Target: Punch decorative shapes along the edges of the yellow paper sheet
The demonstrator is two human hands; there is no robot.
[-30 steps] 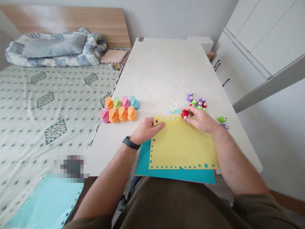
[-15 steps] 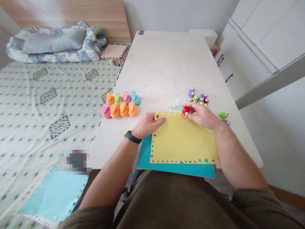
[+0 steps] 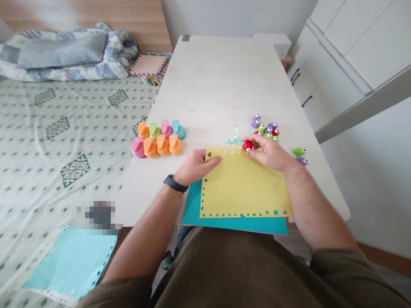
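A yellow sheet of paper (image 3: 244, 184) lies over a teal sheet (image 3: 192, 205), with small stars, flowers and hearts punched along its edges. My left hand (image 3: 199, 166) grips its upper left corner, thumb on top and fingers beneath. At the far edge my right hand (image 3: 266, 150) holds a small red craft punch (image 3: 247, 146) against the paper. Punched-out bits of paper (image 3: 234, 136) are heaped just beyond that edge. Several small purple, green and red punches (image 3: 269, 128) stand past my right hand. A green punch (image 3: 299, 151) and a purple one (image 3: 302, 161) lie farther right.
Larger orange, pink, green and blue punches (image 3: 158, 141) stand in two rows on the left of the white table (image 3: 221, 81). Left of it is a bed (image 3: 35, 141) with a punched light-blue sheet (image 3: 73, 261) near its front. White cabinets (image 3: 340, 64) line the right side.
The whole view has shifted slightly, so everything sits a little farther left and higher. Both hands keep their hold on the paper and the red punch.
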